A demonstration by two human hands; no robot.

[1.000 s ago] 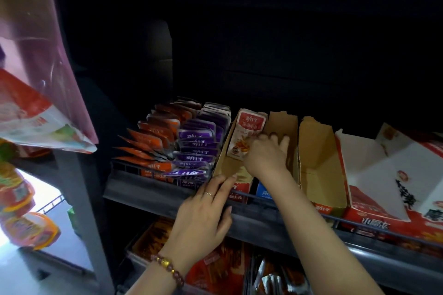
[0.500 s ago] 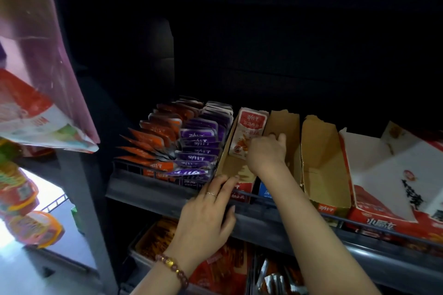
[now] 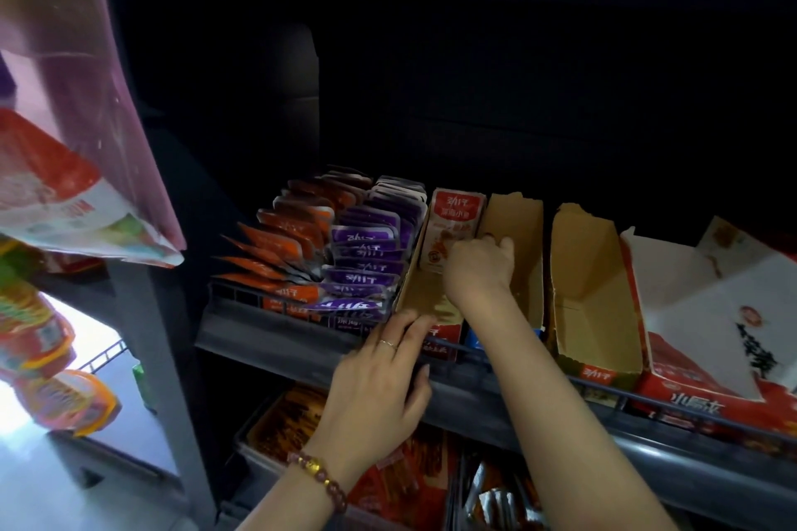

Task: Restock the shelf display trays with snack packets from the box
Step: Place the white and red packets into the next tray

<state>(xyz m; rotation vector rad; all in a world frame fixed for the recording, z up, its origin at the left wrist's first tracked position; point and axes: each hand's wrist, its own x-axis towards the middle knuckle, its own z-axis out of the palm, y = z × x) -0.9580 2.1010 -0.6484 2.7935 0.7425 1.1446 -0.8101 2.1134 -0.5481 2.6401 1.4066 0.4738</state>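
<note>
Far L, at 9 o'clock, hanging bags (image 3: 56, 203) are not part of the job. On the shelf, orange pkts (image 3: 284, 237) and purple pkts (image 3: 366, 259) stand in full rows, same as 1 s ago.

The L hand (image 3: 379, 379) sits at 6 o'clock. Its fingers are straight and close together, tips touching the front of the brown tray (image 3: 425, 293). It has hardly moved.

In that tray stands 1 red pkt (image 3: 453, 228), at the back, w/ lots of bare room in front. Just on its 3 o'clock side is the R hand (image 3: 478, 267). 1 s ago its fingers were spread over the tray wall. Now they are curled in tight by the pkt's edge. I can't tell if they pinch the pkt, the wall or nothing. The pkt stays where it was.

I think the pkt is set in place and the hand is about done w/ it.

Toward 3 o'clock, the next tray (image 3: 524, 237) and the 3rd tray (image 3: 591, 272) look empty, then comes an open red box (image 3: 711, 315). So most of the job is left.
</note>
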